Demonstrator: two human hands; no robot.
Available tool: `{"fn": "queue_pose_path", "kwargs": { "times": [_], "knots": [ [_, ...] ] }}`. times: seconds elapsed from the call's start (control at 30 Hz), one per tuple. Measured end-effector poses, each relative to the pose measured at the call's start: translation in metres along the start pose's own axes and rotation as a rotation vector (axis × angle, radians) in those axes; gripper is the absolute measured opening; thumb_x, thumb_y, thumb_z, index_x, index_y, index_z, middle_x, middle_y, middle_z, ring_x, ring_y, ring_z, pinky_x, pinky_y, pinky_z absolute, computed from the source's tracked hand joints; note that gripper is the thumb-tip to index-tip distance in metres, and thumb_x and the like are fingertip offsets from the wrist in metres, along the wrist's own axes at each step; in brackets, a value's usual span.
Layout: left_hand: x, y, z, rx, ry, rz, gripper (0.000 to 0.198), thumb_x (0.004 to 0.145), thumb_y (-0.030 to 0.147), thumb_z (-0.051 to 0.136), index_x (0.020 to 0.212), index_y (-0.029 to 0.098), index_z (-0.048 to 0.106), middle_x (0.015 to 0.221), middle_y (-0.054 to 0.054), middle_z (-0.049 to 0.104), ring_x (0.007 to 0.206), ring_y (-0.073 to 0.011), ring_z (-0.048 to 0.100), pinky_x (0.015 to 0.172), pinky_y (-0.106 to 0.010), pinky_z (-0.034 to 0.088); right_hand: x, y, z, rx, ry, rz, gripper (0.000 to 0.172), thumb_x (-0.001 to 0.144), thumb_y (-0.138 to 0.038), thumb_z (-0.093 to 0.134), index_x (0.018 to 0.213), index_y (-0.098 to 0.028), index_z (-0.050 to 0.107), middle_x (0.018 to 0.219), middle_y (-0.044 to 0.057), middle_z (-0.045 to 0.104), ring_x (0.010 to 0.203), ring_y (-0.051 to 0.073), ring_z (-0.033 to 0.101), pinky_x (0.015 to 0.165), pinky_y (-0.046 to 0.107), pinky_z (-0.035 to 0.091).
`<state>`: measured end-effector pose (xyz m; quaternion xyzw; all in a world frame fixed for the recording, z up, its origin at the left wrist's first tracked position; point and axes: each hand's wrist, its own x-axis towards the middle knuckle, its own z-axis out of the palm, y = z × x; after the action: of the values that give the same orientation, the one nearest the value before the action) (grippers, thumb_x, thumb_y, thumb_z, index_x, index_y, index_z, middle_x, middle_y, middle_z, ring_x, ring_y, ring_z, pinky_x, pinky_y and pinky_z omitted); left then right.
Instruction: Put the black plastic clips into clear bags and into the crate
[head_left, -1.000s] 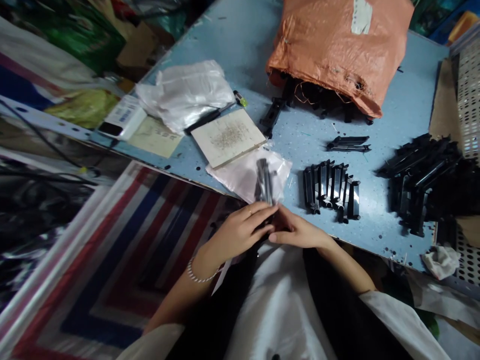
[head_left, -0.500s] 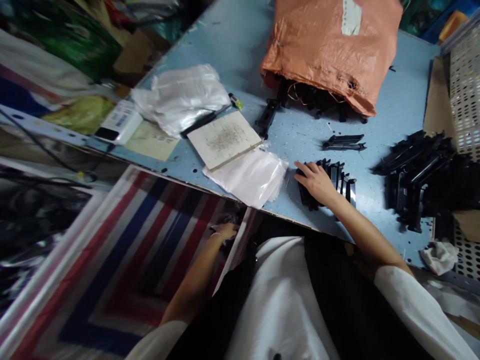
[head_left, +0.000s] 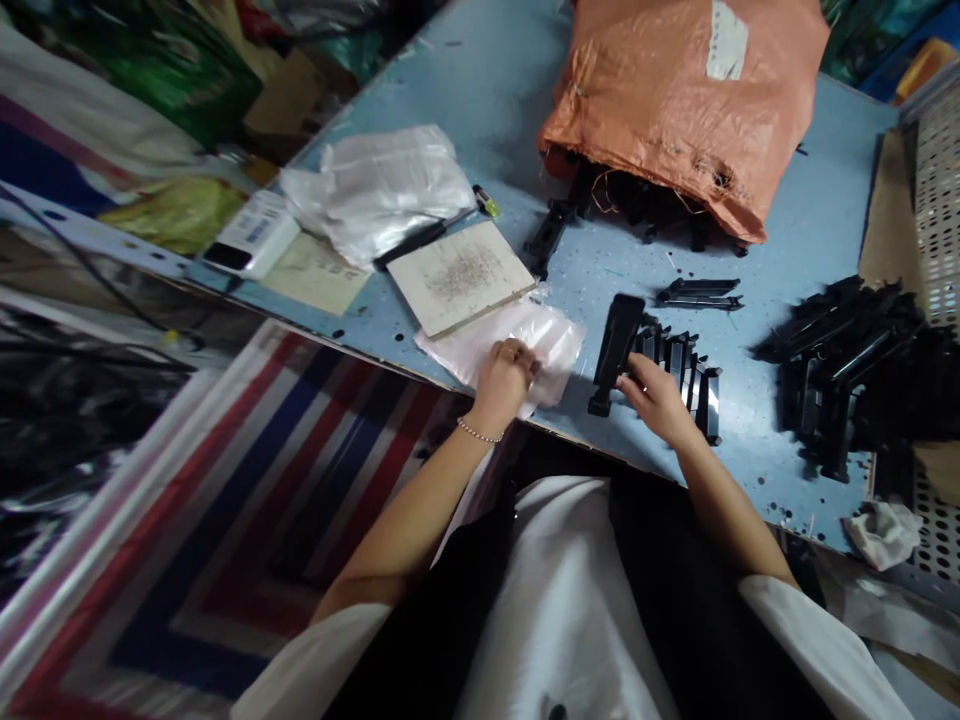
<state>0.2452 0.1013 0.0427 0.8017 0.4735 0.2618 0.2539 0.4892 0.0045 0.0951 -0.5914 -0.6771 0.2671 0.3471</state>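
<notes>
My left hand (head_left: 505, 382) is on the stack of clear flat plastic bags (head_left: 559, 340) at the table's front edge, its fingers curled and pinched against the top bag. In my right hand (head_left: 658, 398) is a long black plastic part (head_left: 621, 335), held by its side between thumb and fingers and tilted up from the table. Right beside that hand stands a row of similar black parts (head_left: 686, 362), close together. A worn pale board (head_left: 461, 275) overlaps the back of the bag stack.
An orange woven sack (head_left: 682, 110) spills black parts at the back. Two loose parts (head_left: 699, 293) lie before it, and a dark heap of parts (head_left: 840, 370) is at right. At left are a bundle of plastic bags (head_left: 390, 185) and a white box (head_left: 255, 235). A striped-cloth-lined bin (head_left: 300, 520) sits below.
My left hand has come up from the striped bin onto the plastic bags. My right hand has drawn back from atop the row and now holds one black part, lifted and tilted.
</notes>
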Motion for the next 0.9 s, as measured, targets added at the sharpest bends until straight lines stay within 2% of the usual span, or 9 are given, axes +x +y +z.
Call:
{"fn": "queue_pose_path", "kwargs": {
  "times": [0.13, 0.27, 0.33, 0.43, 0.5, 0.57, 0.63, 0.77, 0.9],
  "knots": [
    [0.019, -0.018, -0.004, -0.118, -0.022, -0.15, 0.015, 0.077, 0.02, 0.073, 0.067, 0.018, 0.063, 0.078, -0.004, 0.064, 0.081, -0.0198, 0.062, 0.08, -0.035, 0.052, -0.013, -0.002, 0.006, 0.388, -0.063, 0.247, 0.026, 0.095, -0.041, 0.057, 0.103, -0.018, 0.068, 0.082, 0.001, 0.063, 0.066, 0.012, 0.053, 0.062, 0.025, 0.045],
    [0.025, -0.032, -0.018, -0.471, -0.106, -0.381, 0.012, 0.08, 0.028, 0.071, 0.078, 0.016, 0.067, 0.069, 0.0, 0.066, 0.064, -0.0136, 0.06, 0.062, -0.026, 0.048, -0.019, -0.004, 0.021, 0.856, -0.147, 0.45, 0.03, 0.085, -0.046, 0.071, 0.084, -0.016, 0.067, 0.064, -0.004, 0.051, 0.054, 0.008, 0.041, 0.05, 0.02, 0.034],
    [0.026, -0.034, -0.019, -0.559, -0.08, -0.42, 0.01, 0.077, 0.024, 0.07, 0.083, 0.016, 0.066, 0.069, 0.0, 0.068, 0.063, -0.0136, 0.062, 0.06, -0.025, 0.049, -0.017, -0.006, 0.037, 1.09, -0.249, 0.54, 0.032, 0.079, -0.046, 0.076, 0.081, -0.015, 0.067, 0.061, -0.002, 0.053, 0.051, 0.008, 0.04, 0.047, 0.02, 0.032],
    [0.023, -0.036, -0.021, -0.449, -0.007, -0.289, 0.005, 0.078, 0.014, 0.061, 0.079, 0.016, 0.065, 0.076, -0.003, 0.071, 0.072, -0.0163, 0.067, 0.071, -0.029, 0.056, -0.013, -0.008, 0.064, 1.324, -0.449, 0.672, 0.026, 0.077, -0.036, 0.077, 0.08, -0.012, 0.066, 0.059, 0.0, 0.056, 0.046, 0.006, 0.035, 0.042, 0.019, 0.028],
    [0.018, -0.037, -0.026, -0.234, 0.014, -0.11, 0.019, 0.083, 0.012, 0.051, 0.084, 0.017, 0.07, 0.094, -0.007, 0.075, 0.092, -0.0202, 0.07, 0.091, -0.038, 0.057, -0.011, -0.009, 0.077, 1.405, -0.476, 0.746, 0.019, 0.077, -0.026, 0.074, 0.08, -0.011, 0.065, 0.061, 0.002, 0.059, 0.046, 0.005, 0.033, 0.041, 0.017, 0.025],
    [0.011, -0.037, -0.034, -0.035, 0.013, 0.028, 0.032, 0.089, 0.013, 0.046, 0.105, 0.016, 0.073, 0.118, -0.01, 0.072, 0.114, -0.0239, 0.066, 0.106, -0.045, 0.051, -0.01, -0.009, 0.082, 1.477, -0.44, 0.789, 0.015, 0.079, -0.022, 0.071, 0.084, -0.01, 0.065, 0.068, 0.005, 0.063, 0.048, 0.004, 0.033, 0.041, 0.015, 0.026],
    [0.002, -0.029, -0.042, 0.047, 0.003, 0.1, 0.042, 0.093, 0.014, 0.043, 0.129, 0.014, 0.065, 0.135, -0.013, 0.065, 0.128, -0.0248, 0.059, 0.113, -0.045, 0.047, -0.01, -0.008, 0.081, 1.56, -0.457, 0.807, 0.015, 0.084, -0.022, 0.067, 0.091, -0.009, 0.065, 0.074, 0.007, 0.064, 0.049, 0.003, 0.031, 0.041, 0.013, 0.026],
    [-0.024, 0.009, -0.05, -0.025, -0.055, 0.26, 0.055, 0.098, 0.012, 0.038, 0.152, 0.021, 0.044, 0.149, -0.01, 0.054, 0.138, -0.0204, 0.051, 0.118, -0.04, 0.043, -0.008, -0.008, 0.078, 1.709, -0.58, 0.82, 0.019, 0.092, -0.022, 0.057, 0.104, -0.009, 0.063, 0.074, 0.003, 0.06, 0.047, 0.003, 0.024, 0.039, 0.012, 0.026],
    [-0.05, 0.041, -0.049, -0.166, -0.059, 0.365, 0.06, 0.1, 0.013, 0.043, 0.156, 0.031, 0.036, 0.148, -0.007, 0.055, 0.136, -0.0188, 0.053, 0.116, -0.036, 0.045, -0.01, -0.009, 0.076, 1.773, -0.544, 0.754, 0.021, 0.094, -0.028, 0.059, 0.102, -0.01, 0.063, 0.066, -0.003, 0.051, 0.045, 0.003, 0.019, 0.037, 0.011, 0.025]
  ]
}}
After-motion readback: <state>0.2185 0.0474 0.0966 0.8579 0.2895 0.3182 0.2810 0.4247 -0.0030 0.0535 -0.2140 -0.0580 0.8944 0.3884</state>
